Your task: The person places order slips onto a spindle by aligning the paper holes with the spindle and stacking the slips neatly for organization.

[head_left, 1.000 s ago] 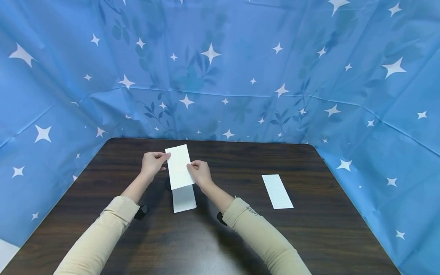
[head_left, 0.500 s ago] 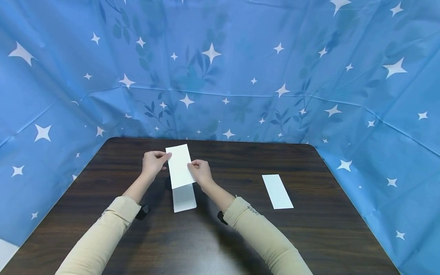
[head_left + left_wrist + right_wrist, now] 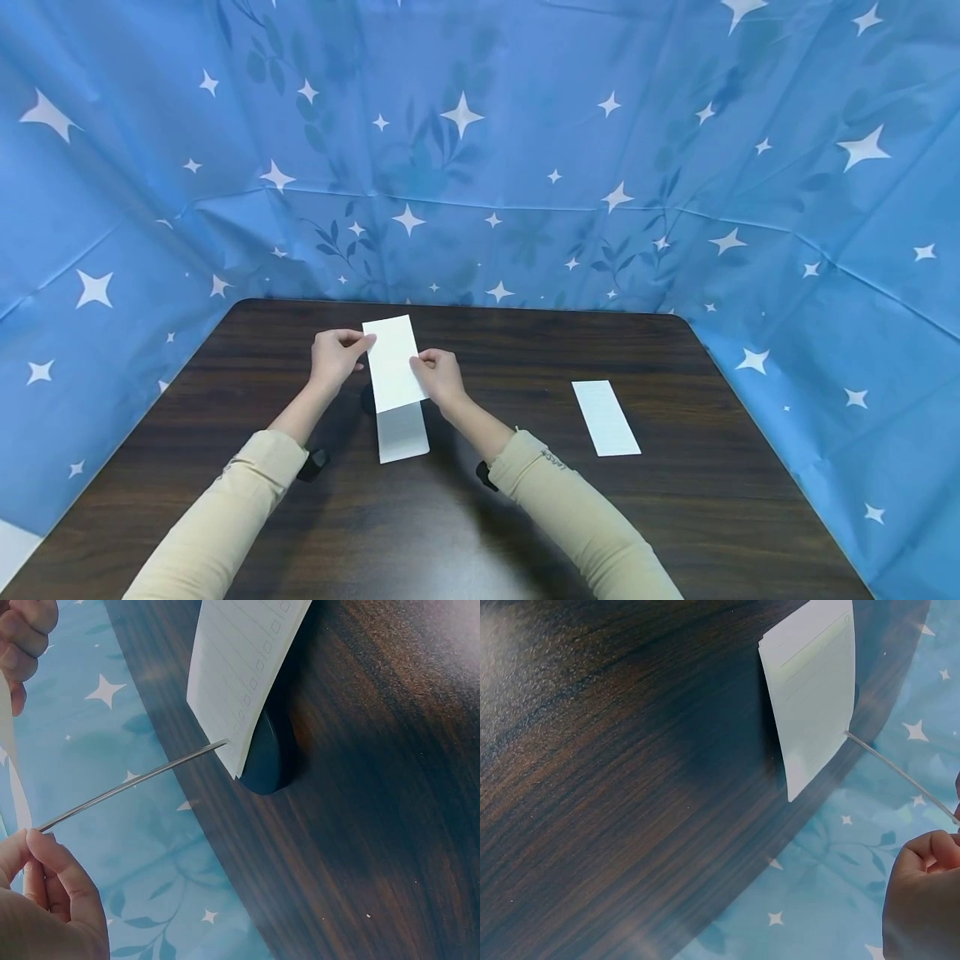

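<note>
My left hand (image 3: pixel 332 357) pinches the upper left edge of a white paper sheet (image 3: pixel 393 367), thumb in front. The right hand (image 3: pixel 438 379) pinches the same sheet at its right edge, a little lower. Below it, a second white paper (image 3: pixel 402 432) shows in shade; in the left wrist view this paper (image 3: pixel 236 675) has lines and small checkboxes. A dark rounded base (image 3: pixel 268 757) sits behind it on the table. From the paper's edge a thin metal rod (image 3: pixel 135 782) runs to the left fingertips; the upper sheet hides it in the head view.
A white lined slip of paper (image 3: pixel 606 418) lies flat on the dark wood-grain table (image 3: pixel 510 517), right of the hands. Behind the table's far edge hangs a blue curtain (image 3: pixel 525 150) with white stars. Dark wrist-worn devices (image 3: pixel 312 464) hang under the sleeves.
The upper sheet and both hands have shifted very slightly to the right in the head view, along with the whole scene. Both hands keep their pinch on the sheet.
</note>
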A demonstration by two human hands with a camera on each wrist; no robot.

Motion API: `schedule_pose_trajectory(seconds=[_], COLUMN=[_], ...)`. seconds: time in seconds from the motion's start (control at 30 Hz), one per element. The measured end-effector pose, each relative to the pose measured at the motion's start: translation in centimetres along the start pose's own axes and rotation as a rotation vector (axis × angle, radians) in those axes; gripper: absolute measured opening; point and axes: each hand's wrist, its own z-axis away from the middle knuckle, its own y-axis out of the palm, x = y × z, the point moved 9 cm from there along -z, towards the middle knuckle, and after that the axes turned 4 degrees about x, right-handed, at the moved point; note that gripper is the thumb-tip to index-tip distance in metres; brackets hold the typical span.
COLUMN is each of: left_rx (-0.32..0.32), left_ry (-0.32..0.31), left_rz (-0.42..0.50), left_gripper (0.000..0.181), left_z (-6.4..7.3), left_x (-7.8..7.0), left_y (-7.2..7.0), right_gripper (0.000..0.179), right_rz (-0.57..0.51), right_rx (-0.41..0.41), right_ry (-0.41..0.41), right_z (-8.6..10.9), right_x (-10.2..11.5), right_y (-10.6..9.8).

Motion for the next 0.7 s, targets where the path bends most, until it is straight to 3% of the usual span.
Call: schedule_pose_trajectory(seconds=[0.7], left_rx=[0.024], left_ry=[-0.034], left_rz=[0.025], left_gripper=[0.034], left_z=[-0.04], left_x=[0.30], left_y=[0.11], right_gripper=[0.021], right_rz=[-0.004], right_rx=[0.026], right_ry=[-0.023], right_z=[0.01], right_x=[-0.18], right_y=[0.13])
